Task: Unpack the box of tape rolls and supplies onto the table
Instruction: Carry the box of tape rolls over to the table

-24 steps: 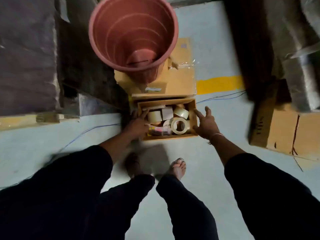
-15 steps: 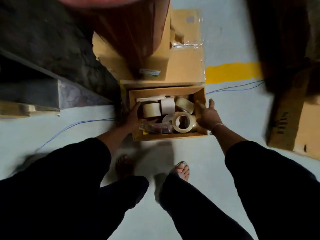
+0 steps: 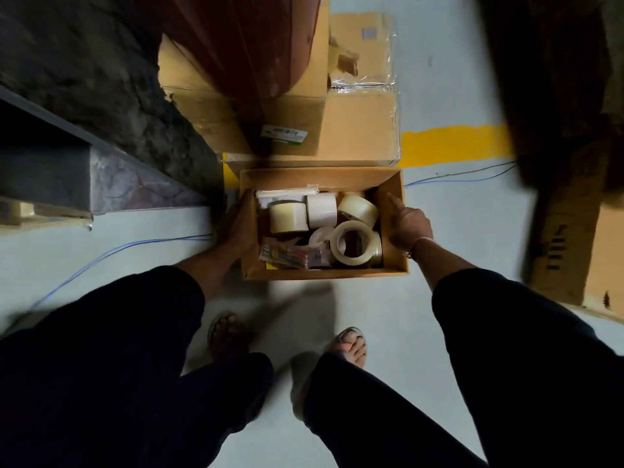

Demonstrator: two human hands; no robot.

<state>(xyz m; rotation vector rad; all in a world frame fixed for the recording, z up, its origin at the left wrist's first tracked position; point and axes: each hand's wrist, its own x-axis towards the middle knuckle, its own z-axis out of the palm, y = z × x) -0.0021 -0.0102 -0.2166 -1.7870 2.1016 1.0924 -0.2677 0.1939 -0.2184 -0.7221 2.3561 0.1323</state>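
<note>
Pale concrete floor (image 3: 449, 238) carries an open cardboard box (image 3: 324, 273) of tape rolls (image 3: 357, 242), set against a larger carton (image 3: 358, 130). Left hand (image 3: 236, 228) is clamped on the box's left wall. Right hand (image 3: 407, 224) grips the right wall, fingers inside.
</note>
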